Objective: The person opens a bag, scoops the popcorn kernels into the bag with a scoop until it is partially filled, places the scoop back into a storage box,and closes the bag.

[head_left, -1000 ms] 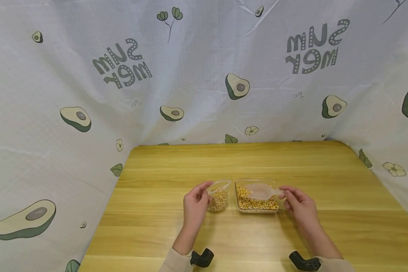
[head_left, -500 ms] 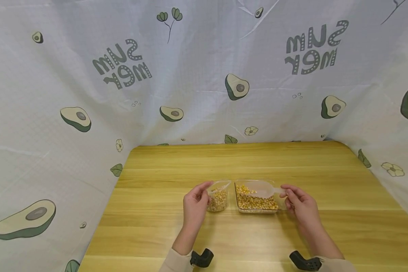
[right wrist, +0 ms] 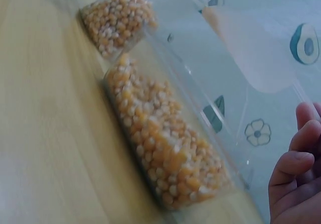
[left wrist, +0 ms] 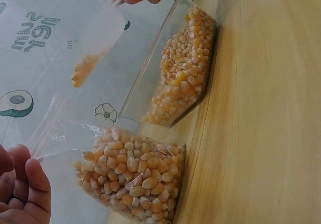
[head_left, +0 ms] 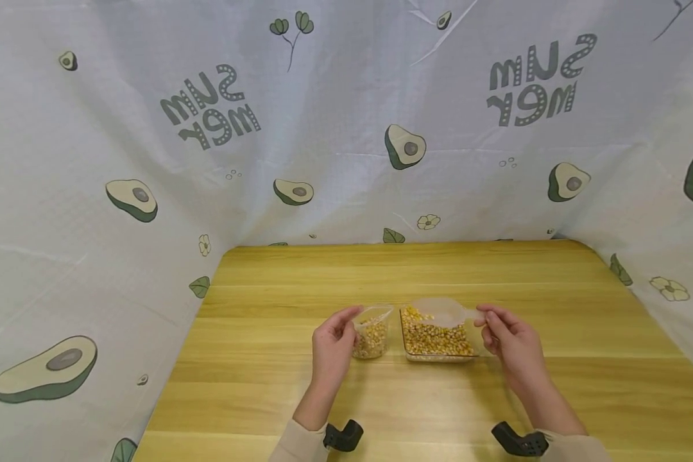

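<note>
My left hand (head_left: 333, 346) pinches the upper edge of a clear plastic bag (left wrist: 135, 176), which stands on the table partly filled with corn kernels. Between the thumb and fingers of my right hand (head_left: 511, 337) is the handle of a translucent white scoop (head_left: 441, 310). Corn kernels lie in the scoop's front, seen through its wall in the left wrist view. The scoop hangs above a clear rectangular container (head_left: 439, 357), apart from the corn kernels (left wrist: 185, 63) heaped inside it. Bag and container stand side by side.
The wooden table (head_left: 300, 276) extends behind and to both sides of the containers. A white curtain (head_left: 335, 128) printed with avocados encloses its back and sides. Black mounts (head_left: 344, 436) sit at both wrists.
The scoop has risen out of the container's kernels, moving up and slightly away, with kernels at its front. My left hand keeps its grip on the bag in place.
</note>
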Motion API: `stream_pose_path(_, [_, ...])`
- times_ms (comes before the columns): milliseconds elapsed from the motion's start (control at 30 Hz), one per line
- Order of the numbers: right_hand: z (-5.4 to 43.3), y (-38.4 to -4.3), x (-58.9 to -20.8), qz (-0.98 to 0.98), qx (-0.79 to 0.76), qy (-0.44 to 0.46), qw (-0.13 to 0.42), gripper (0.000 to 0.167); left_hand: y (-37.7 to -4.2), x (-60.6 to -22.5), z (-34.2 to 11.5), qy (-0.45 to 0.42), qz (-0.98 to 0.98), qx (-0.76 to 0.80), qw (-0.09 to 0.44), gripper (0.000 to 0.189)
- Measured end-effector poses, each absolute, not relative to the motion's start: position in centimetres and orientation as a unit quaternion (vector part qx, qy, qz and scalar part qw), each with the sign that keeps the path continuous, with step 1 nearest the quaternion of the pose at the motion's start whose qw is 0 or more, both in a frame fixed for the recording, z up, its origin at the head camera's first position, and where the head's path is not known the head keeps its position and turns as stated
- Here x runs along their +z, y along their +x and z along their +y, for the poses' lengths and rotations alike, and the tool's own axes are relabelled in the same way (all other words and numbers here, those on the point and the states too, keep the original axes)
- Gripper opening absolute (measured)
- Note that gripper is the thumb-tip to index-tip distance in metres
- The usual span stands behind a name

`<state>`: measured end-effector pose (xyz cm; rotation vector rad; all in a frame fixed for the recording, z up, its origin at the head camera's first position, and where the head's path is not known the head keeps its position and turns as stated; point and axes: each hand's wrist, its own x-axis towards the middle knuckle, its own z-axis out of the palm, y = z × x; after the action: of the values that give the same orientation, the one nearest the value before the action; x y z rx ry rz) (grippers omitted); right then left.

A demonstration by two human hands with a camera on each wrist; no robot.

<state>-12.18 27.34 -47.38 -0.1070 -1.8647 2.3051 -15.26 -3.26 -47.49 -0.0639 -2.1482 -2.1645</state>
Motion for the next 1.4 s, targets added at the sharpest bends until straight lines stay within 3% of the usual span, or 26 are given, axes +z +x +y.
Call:
stream_pose_path(833, [22.7, -14.7, -43.7, -0.676, 0.734, -0.002, 0.066, 0.025, -15.6, -47.5, -3.0, -0.035, -0.7, -0.712, 0.055, 0.033])
stream_pose_path(1400, [21.7, -15.1, -41.5, -0.783, 0.614, 0.046, 0.09, 0.026, -15.5, -47.4, -3.0, -0.031, -0.699, -0.712, 0.05, 0.033])
